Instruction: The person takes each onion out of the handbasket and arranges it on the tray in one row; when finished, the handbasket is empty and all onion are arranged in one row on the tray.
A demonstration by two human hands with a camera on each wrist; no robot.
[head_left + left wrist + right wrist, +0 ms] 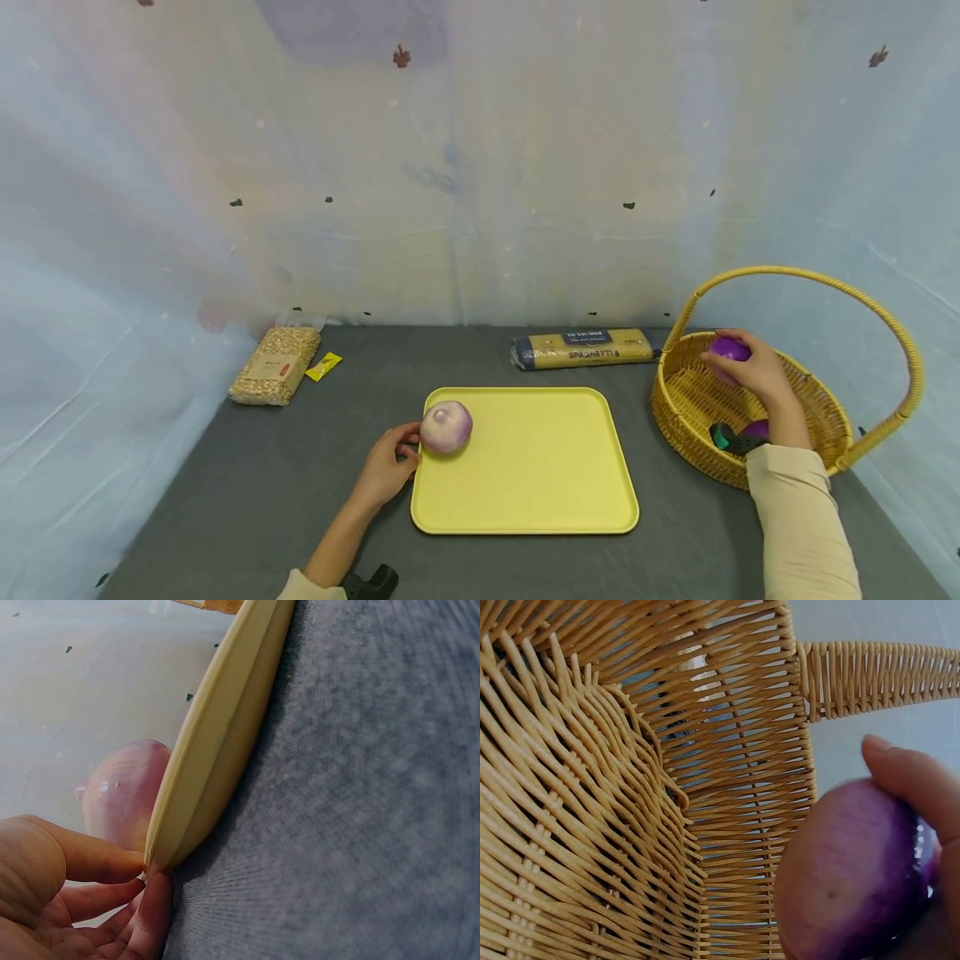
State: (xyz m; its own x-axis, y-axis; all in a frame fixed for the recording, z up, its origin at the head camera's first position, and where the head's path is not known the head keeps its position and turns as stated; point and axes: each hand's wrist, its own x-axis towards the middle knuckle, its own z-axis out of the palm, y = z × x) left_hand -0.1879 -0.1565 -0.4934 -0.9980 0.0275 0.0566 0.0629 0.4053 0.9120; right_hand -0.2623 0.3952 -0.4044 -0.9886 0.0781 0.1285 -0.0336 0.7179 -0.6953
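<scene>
On the left end of the yellow tray [525, 467] sits a pale purple onion [446, 427], its side also visible in the left wrist view. My left hand [388, 467] pinches the tray's left rim between thumb and fingers, right beside that onion. My right hand [759, 371] grips a glossy purple onion [847, 877], held over the inside of the wicker basket [678, 442]. Down in the basket lies another purple thing [756, 430], partly hidden by my right wrist and its band.
Behind the tray lies a spaghetti pack [588, 348], close to the basket. A bag of pale grains or beans [276, 367] and a small yellow packet [324, 367] are at the back left. The basket's tall handle [802, 273] arches above my right hand.
</scene>
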